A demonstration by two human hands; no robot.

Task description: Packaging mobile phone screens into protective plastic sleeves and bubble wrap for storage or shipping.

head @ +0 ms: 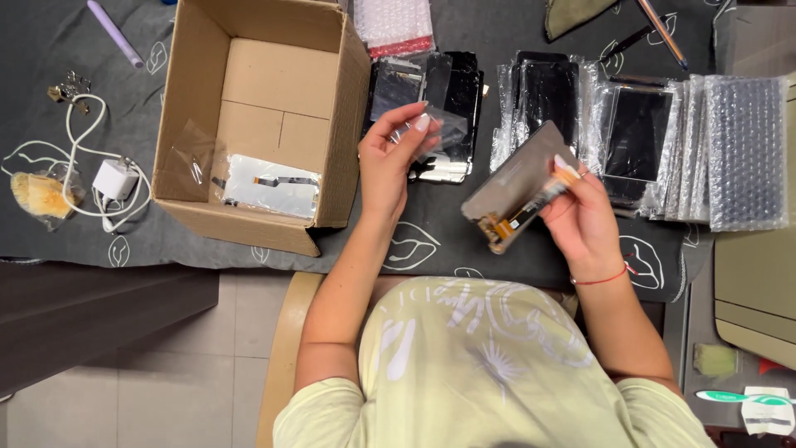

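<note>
Right hand [584, 217] grips screen panel [518, 184], long axis tilted up-right; left hand [391, 158] pinches clear sleeve [438, 131]

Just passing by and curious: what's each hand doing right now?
Left hand: closed on a clear plastic sleeve.
Right hand: closed on a phone screen panel, back side up.

Open dark cloth [431, 249] lies between the cardboard box [257, 124] and bagged screens [663, 149].

Bubble-wrap pack [394, 23] cut by top edge, screen stack [431, 91] partly behind left hand [390, 162]
</note>
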